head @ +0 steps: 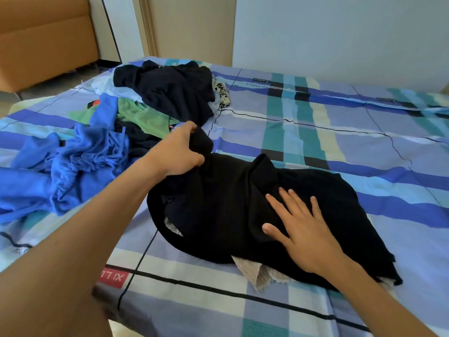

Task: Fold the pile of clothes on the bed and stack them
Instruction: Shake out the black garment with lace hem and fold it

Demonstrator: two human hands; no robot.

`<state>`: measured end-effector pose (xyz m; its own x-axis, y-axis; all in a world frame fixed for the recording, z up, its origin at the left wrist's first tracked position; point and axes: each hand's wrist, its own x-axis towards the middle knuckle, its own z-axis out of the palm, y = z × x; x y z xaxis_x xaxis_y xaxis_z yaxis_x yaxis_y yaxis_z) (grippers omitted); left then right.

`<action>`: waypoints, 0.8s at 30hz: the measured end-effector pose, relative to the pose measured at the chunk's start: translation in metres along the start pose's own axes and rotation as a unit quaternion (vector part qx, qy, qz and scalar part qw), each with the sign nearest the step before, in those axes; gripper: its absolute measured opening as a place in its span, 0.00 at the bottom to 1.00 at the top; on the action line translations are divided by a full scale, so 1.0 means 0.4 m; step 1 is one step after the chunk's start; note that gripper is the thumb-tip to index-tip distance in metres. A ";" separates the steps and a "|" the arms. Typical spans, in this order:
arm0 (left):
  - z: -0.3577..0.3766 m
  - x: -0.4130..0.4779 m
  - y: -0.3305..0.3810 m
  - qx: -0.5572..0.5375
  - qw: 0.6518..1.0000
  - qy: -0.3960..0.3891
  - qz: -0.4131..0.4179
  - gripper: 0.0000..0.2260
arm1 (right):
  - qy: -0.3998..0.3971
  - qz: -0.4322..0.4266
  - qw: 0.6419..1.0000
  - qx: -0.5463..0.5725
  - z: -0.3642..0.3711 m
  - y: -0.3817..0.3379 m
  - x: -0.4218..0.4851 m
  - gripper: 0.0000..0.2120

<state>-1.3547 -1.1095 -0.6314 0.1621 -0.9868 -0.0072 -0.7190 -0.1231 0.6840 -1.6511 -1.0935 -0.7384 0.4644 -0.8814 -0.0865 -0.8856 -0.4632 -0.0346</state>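
A black garment (218, 205) lies spread in the middle of the bed, with a pale grey lining showing at its near edge. My left hand (177, 152) grips a bunched end of it at the upper left, lifted a little off the sheet. My right hand (298, 224) lies flat on the garment's right half with the fingers spread. Behind my left hand sits the unfolded pile: a dark navy piece (170, 91) on top, a green piece (143, 115) under it, and a crumpled blue garment (73, 164) at the left.
The bed wears a blue, teal and white plaid sheet (340, 147) that stretches away to the right and front. A black-and-cream floral cloth (222, 92) pokes out of the pile. An orange sofa (46, 37) stands beyond the bed at the far left, with a wall behind.
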 end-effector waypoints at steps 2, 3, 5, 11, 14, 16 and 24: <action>0.008 -0.024 0.084 -0.038 0.994 0.009 0.106 0.22 | 0.007 -0.002 1.000 0.006 0.003 -0.001 0.000 0.39; 0.020 -0.039 0.123 -0.058 0.987 -0.012 0.151 0.23 | 0.009 -0.002 1.000 0.011 0.005 0.001 0.000 0.39; 0.062 -0.065 0.171 -0.113 0.967 -0.128 0.190 0.27 | 0.005 -0.004 1.000 0.022 0.003 0.006 -0.006 0.42; 0.140 -0.068 0.123 -0.112 0.946 -0.221 0.210 0.20 | -0.049 0.034 0.992 0.113 -0.079 -0.027 -0.039 0.24; 0.123 -0.035 0.048 -0.003 0.972 -0.095 0.214 0.19 | -0.034 -0.030 0.998 0.044 -0.043 0.001 -0.025 0.38; 0.132 -0.017 0.005 0.070 0.976 -0.050 0.201 0.28 | -0.039 -0.046 0.997 0.045 -0.024 0.019 -0.013 0.42; 0.262 -0.001 0.052 -0.087 0.974 -0.022 0.208 0.38 | 0.178 0.057 0.860 0.474 -0.166 0.092 -0.032 0.22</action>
<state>-1.4406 -1.1226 -0.6938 -0.1514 -0.9515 0.2679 -0.5904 0.3044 0.7475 -1.6891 -1.1055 -0.6723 0.1971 -0.9670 0.1614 -0.4569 -0.2363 -0.8576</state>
